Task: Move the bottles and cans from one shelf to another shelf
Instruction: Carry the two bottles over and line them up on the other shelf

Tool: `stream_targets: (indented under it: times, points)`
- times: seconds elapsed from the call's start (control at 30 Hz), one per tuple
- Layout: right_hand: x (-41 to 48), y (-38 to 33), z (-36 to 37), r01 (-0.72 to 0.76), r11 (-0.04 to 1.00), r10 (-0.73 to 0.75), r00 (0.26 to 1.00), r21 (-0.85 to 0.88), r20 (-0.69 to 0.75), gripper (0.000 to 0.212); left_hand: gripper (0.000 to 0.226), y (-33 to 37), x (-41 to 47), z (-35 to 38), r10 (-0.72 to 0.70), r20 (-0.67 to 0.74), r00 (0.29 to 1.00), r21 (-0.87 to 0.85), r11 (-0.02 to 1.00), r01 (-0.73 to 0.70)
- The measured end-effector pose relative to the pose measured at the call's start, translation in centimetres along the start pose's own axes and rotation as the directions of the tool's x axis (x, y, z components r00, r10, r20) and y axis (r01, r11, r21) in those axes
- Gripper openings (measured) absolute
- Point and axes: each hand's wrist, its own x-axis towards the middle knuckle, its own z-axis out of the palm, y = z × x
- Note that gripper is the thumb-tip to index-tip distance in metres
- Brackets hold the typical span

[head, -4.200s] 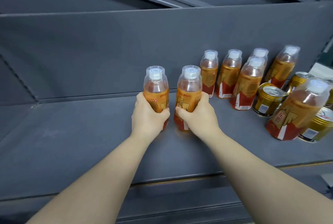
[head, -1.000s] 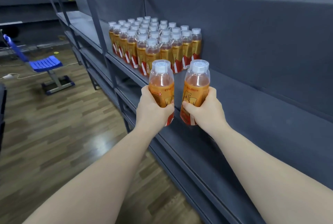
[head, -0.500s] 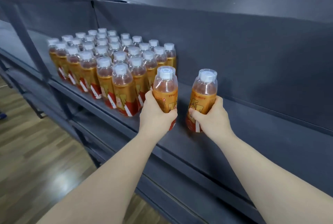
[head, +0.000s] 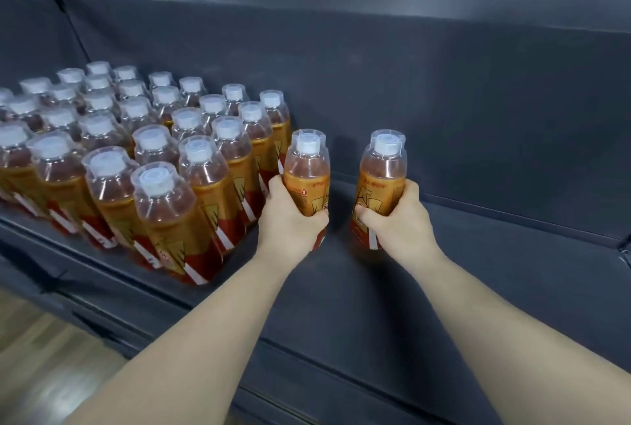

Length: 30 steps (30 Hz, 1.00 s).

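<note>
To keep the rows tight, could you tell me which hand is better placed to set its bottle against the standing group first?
Probably the left hand: the bottle it grips is right beside the standing group, while the right hand holds its bottle farther off across bare shelf.

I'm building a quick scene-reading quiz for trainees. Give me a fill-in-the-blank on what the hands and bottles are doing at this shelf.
1. The left hand and the right hand each grip ____ bottle.
2. The left-hand bottle and the right-hand bottle both have ____ caps.
3. The block of standing bottles is to the ____ of both hands.

Missing words: one; white; left.
</note>
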Motion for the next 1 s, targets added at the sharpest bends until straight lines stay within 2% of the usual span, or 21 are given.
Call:
stream_targets:
  times: [0.13,0.43,0.87,1.0]
  points:
    - [2.3,0.3,-0.1,0.003,1.000,-0.003,1.000,0.013,-0.012,0.072,0.075,0.4,2.1,1.3,0.002,0.011,1.000,0.022,1.000,-0.002]
    - [5.5,0.9,0.3,-0.016,0.999,0.016,1.000,0.030,-0.015,0.073,0.067,0.4,6.2,4.0,0.000,0.087,0.996,-0.008,1.000,0.001]
    - [7.1,0.4,3.3,-0.063,0.995,0.067,0.996,0.081,-0.051,0.076,0.079,-1.2,10.4,4.8,0.056,0.238,0.970,-0.137,0.990,-0.023]
    - [7.2,0.7,3.7,-0.072,0.994,0.078,0.995,0.082,-0.064,0.080,0.083,-1.6,9.8,4.6,0.053,0.225,0.973,-0.153,0.988,-0.019]
